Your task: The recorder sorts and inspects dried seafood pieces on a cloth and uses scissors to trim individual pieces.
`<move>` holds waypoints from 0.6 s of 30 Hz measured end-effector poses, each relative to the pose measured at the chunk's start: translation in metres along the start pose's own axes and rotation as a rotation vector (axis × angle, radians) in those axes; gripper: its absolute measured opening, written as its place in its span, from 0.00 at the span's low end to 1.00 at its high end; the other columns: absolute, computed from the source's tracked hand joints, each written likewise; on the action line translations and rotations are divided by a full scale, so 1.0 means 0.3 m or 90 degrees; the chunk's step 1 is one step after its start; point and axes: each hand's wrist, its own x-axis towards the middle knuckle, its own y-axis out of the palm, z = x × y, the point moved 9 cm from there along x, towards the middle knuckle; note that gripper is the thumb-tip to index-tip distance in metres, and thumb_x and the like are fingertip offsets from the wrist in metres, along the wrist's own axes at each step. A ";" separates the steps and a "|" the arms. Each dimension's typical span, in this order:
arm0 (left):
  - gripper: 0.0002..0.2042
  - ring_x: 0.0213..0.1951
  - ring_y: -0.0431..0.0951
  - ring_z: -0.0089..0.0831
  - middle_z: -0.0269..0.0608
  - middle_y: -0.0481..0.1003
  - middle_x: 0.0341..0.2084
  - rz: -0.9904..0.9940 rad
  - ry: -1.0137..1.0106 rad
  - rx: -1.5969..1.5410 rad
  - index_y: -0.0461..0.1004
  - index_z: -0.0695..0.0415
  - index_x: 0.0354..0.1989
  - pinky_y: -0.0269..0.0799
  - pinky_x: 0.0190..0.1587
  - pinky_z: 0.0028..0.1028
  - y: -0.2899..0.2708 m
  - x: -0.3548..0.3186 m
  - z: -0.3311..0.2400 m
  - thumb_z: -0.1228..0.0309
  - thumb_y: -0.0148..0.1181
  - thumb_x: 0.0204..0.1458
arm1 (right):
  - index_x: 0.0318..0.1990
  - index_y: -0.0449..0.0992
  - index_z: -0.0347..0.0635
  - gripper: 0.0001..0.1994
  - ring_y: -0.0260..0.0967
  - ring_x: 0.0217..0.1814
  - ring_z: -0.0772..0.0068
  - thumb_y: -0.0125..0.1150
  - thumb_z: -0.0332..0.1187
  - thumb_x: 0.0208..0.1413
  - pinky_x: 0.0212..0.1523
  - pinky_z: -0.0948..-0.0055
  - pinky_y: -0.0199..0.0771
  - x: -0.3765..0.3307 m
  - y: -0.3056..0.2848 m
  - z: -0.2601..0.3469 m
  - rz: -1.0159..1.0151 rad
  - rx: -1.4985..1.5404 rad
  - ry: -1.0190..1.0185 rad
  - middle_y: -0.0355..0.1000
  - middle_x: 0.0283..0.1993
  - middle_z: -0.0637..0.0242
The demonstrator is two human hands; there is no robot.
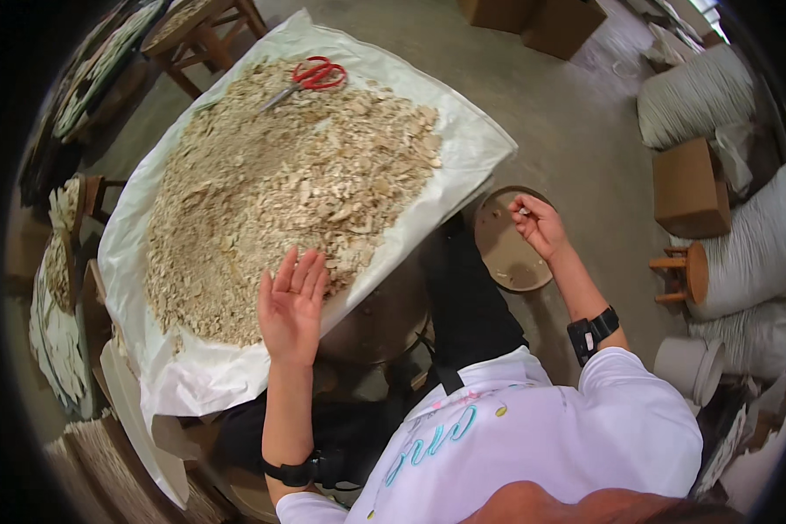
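A large heap of dry, pale beige flakes (306, 192) lies spread over a white plastic sheet (463, 122) in front of me. My left hand (293, 306) is palm up at the heap's near edge, its fingers stretched out with nothing in them. Off to the right, my right hand (541, 229) has its fingers curled in a pinch, with a small pale piece showing at the fingertips. Beneath that hand is a shallow round tray (520, 262) with a few small bits in it. Red-handled scissors (319, 74) rest on the far part of the heap.
A wooden stool (203, 44) stands at the far left. On the right are a cardboard box (692, 188), full white sacks (699, 96), a small wooden stool (693, 272) and a white bucket (688, 367). More cardboard boxes (563, 24) sit at the back.
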 end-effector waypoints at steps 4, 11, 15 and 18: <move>0.24 0.55 0.57 0.45 0.59 0.61 0.49 -0.016 -0.006 0.022 0.58 0.70 0.51 0.52 0.58 0.37 -0.026 0.016 0.012 0.60 0.38 0.55 | 0.40 0.68 0.39 0.12 0.66 0.25 0.77 0.48 0.37 0.55 0.22 0.83 0.66 -0.038 -0.368 -0.056 -0.195 0.016 0.013 0.70 0.28 0.66; 0.23 0.54 0.60 0.45 0.58 0.63 0.48 0.000 -0.004 0.039 0.60 0.70 0.49 0.53 0.58 0.37 -0.034 0.017 0.018 0.60 0.39 0.55 | 0.47 0.64 0.34 0.16 0.69 0.37 0.67 0.44 0.36 0.55 0.35 0.75 0.73 -0.092 -0.378 -0.137 -0.121 0.200 0.045 0.68 0.40 0.55; 0.23 0.52 0.62 0.44 0.57 0.65 0.46 0.020 -0.022 0.037 0.61 0.69 0.49 0.56 0.56 0.37 -0.048 0.020 0.025 0.59 0.40 0.54 | 0.48 0.62 0.32 0.16 0.67 0.43 0.62 0.44 0.31 0.54 0.41 0.73 0.73 -0.081 -0.253 -0.108 -0.073 0.165 0.053 0.66 0.44 0.50; 0.23 0.50 0.64 0.43 0.56 0.66 0.44 0.028 -0.032 0.054 0.62 0.68 0.48 0.58 0.55 0.38 -0.047 0.026 0.042 0.59 0.41 0.54 | 0.48 0.62 0.31 0.16 0.69 0.40 0.66 0.45 0.28 0.53 0.37 0.77 0.74 -0.093 -0.101 -0.090 -0.013 0.009 0.073 0.68 0.42 0.53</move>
